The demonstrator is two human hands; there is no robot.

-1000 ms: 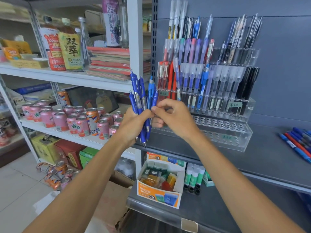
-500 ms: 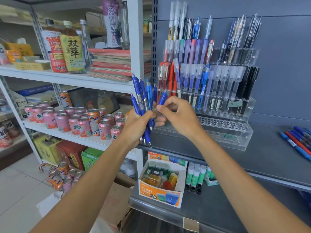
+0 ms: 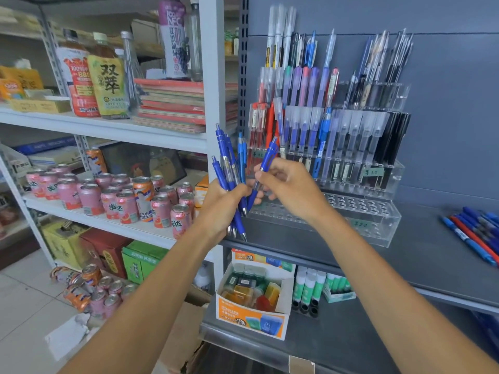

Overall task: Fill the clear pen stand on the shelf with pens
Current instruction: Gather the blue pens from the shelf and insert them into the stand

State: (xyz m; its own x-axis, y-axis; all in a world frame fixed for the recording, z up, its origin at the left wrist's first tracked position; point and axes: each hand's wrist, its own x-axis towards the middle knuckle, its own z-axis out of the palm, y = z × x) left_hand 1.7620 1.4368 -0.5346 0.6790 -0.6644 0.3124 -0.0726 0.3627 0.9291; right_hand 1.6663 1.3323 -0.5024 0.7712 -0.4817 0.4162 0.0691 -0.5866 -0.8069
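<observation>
Tiers of clear plastic form the pen stand (image 3: 378, 230), which sits on the grey shelf (image 3: 421, 257) against the back panel (image 3: 453, 103). Its upper tiers are packed with stocked pens (image 3: 310, 125) standing upright in red, blue, purple, frosted and black. The lowest front tier shows rows of open round holes. Just in front of it, the left hand (image 3: 221, 209) is curled round a bundle of blue pens (image 3: 229, 171), at least five, tips down. The right hand (image 3: 294, 184) pinches one single blue pen (image 3: 267, 160) between thumb and fingers, tilted, just beside the bundle. Loose pens (image 3: 475, 230), several blue and one red, lie on the shelf well to the right.
</observation>
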